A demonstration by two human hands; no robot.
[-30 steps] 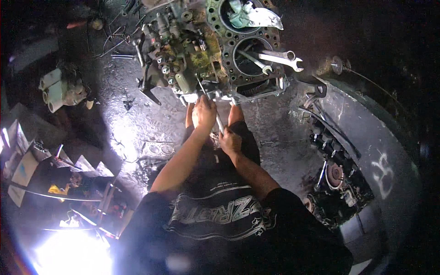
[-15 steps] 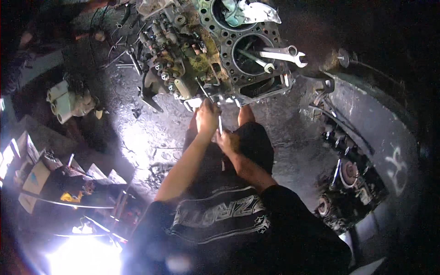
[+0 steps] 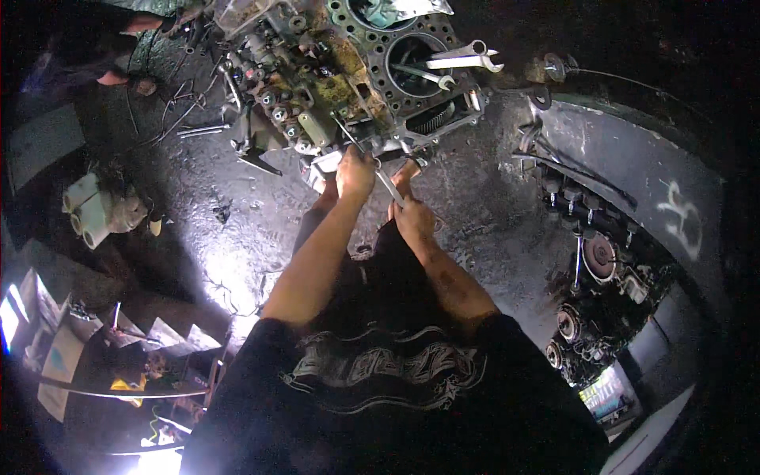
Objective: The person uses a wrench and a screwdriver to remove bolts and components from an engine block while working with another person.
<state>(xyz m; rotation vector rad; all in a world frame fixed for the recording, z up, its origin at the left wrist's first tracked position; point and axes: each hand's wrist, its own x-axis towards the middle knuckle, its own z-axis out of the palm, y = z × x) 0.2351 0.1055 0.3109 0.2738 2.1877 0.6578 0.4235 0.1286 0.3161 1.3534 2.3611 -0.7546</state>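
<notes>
My left hand [image 3: 355, 174] is closed at the near edge of a greasy engine block [image 3: 372, 99]. From its fist a thin metal rod [image 3: 345, 129] slants up over the block; its handle, if any, is hidden by my fingers. To the right and slightly nearer, my right hand [image 3: 416, 222] grips a wrench [image 3: 389, 186]. The wrench's far end reaches beside my left fist, and a ring end shows past my right hand. Two cylinder bores open in the block, and wrenches [image 3: 463, 59] lie across the nearer one. A pale cloth or bag [image 3: 388, 11] covers part of the farther bore.
Loose tools [image 3: 204, 131] and wires lie left of the block. A pale cylindrical part [image 3: 91, 210] sits on the left floor. Another engine assembly [image 3: 598, 273] stands at right beside a grey metal panel [image 3: 609, 134]. What look like another person's limbs [image 3: 113, 77] show upper left.
My right hand has moved rightward, away from my left, and more of the wrench now shows between them. The left hand stays closed by the block's edge. The whole view has shifted somewhat.
</notes>
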